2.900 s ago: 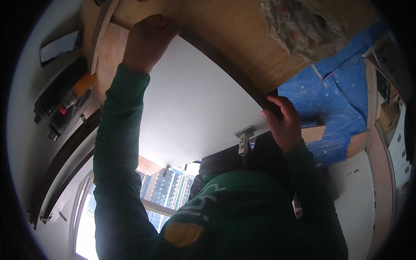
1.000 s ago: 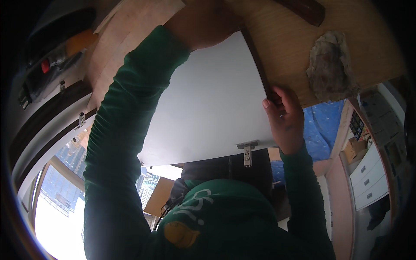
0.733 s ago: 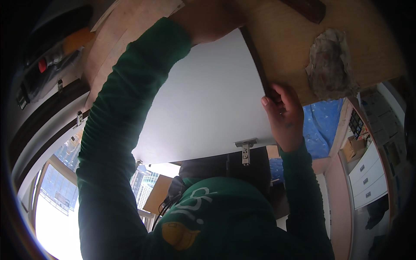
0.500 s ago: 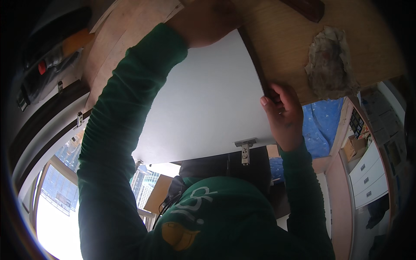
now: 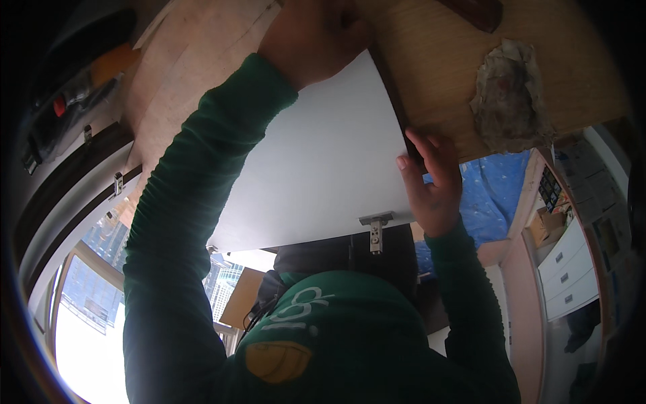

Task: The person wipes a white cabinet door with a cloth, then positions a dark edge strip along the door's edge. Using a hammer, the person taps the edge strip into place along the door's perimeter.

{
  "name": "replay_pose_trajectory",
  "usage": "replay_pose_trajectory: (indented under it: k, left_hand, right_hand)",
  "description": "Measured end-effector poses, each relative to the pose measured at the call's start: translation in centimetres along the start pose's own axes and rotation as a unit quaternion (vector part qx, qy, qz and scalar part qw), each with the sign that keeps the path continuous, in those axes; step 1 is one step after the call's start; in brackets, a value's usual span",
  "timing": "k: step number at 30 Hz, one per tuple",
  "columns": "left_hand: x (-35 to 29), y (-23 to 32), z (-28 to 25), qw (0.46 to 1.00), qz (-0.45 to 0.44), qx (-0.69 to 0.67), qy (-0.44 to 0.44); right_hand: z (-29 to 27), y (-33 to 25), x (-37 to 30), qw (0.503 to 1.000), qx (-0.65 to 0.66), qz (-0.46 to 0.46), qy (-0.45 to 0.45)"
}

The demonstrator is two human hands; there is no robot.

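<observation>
A white cabinet door with a dark edge strip lies in front of me, partly over a wooden work surface. A metal hinge is fixed near its closest edge, at the right. My left hand is at the far end of the door, its fingers curled in and dark; what they hold, if anything, is hidden. Along the right edge, my right hand grips the door loosely, thumb by the white face and index finger stretched along the dark strip.
A crumpled, stained wad lies on the wood to the right, with a dark reddish object beyond it. More dark-edged panels with hinges stand at the left. Blue sheeting and white drawers are at the right.
My right hand has shifted slightly toward me and left along the edge, its index finger straighter. My left hand has come a little nearer, still curled.
</observation>
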State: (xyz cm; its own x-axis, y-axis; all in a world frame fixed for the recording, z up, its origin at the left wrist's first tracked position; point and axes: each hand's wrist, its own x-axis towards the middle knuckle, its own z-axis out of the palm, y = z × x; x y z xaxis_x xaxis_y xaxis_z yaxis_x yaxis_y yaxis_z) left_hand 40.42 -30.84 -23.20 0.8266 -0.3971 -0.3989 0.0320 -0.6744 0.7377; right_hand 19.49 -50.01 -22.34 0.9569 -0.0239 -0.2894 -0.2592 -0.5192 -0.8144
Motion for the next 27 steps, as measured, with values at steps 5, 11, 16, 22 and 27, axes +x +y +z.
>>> replay_pose_trajectory:
  k: [5,11,16,22,27]
  left_hand:
    - [-0.7,-0.4,1.2,0.995,0.049,0.002,0.092]
    - [-1.0,-1.2,2.1,0.971,0.133,0.049,0.194]
    - [-1.7,-0.4,1.9,0.954,0.071,-0.092,0.276]
    - [-1.4,-2.1,2.5,0.924,0.107,-0.130,0.342]
    - [-1.9,-1.3,2.0,0.932,0.068,-0.173,0.313]
  right_hand:
    - [0.1,0.4,-0.5,1.000,0.018,-0.016,-0.015]
    - [1.1,-0.4,-1.0,1.000,-0.007,-0.027,-0.005]
    - [1.2,-0.8,-0.1,0.996,-0.047,-0.070,-0.008]
    - [1.7,-1.7,3.7,0.991,-0.028,-0.126,-0.018]
    - [2.7,-1.9,7.0,0.986,-0.013,-0.164,-0.005]
